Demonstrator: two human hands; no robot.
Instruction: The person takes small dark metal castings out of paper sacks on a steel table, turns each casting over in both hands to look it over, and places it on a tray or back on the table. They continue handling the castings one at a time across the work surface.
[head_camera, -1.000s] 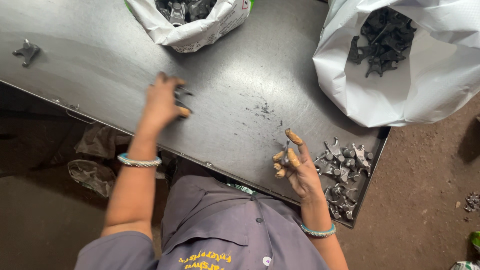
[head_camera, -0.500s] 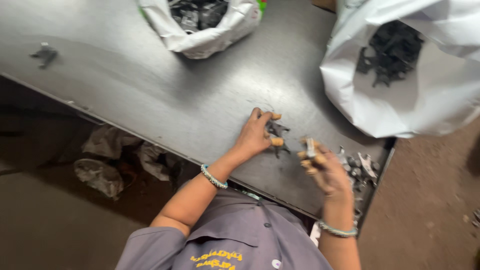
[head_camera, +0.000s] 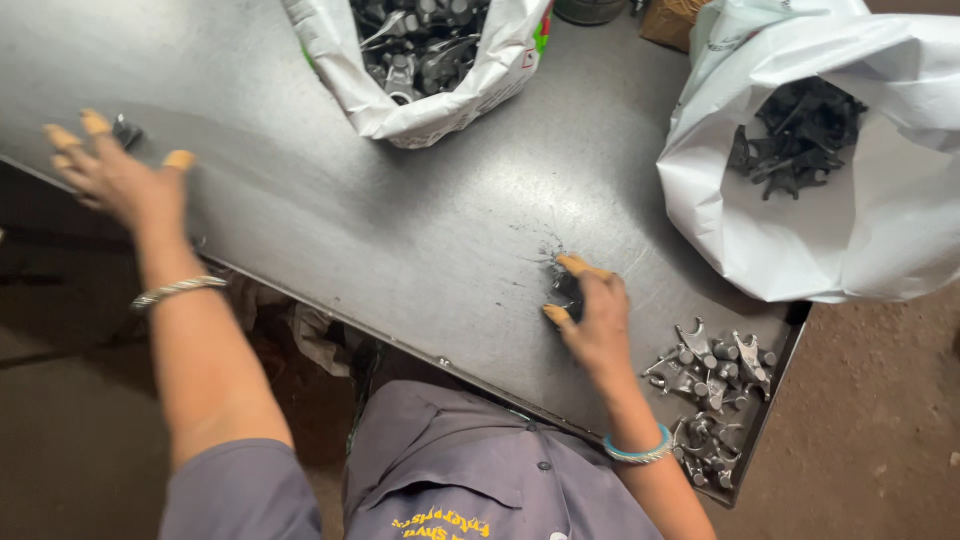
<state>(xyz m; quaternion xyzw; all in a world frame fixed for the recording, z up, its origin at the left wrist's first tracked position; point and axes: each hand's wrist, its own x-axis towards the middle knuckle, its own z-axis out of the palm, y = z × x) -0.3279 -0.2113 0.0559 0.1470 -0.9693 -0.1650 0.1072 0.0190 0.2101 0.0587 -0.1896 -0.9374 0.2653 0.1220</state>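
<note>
So there's this big dark steel table taking up most of the view, scuffed and dusty. Far right sits a large white sack folded open with dark forked castings down inside, and at the far middle a smaller white bag full of shinier grey parts. On the near right corner of the table there's a loose heap of metal parts, little forked levers lying every which way. The person's right hand is down on the table just left of that heap, fingers curled over one small dark part, so it looks closed on it, though the hand hides too much to say which way its long side runs. The left hand is way over at the far left, fingers spread wide open, holding nothing, and right beside its fingertips lies a lone small metal piece, just beyond them on the far side. That stray is well apart from the right hand, so the left is clearly nearer it.
</note>
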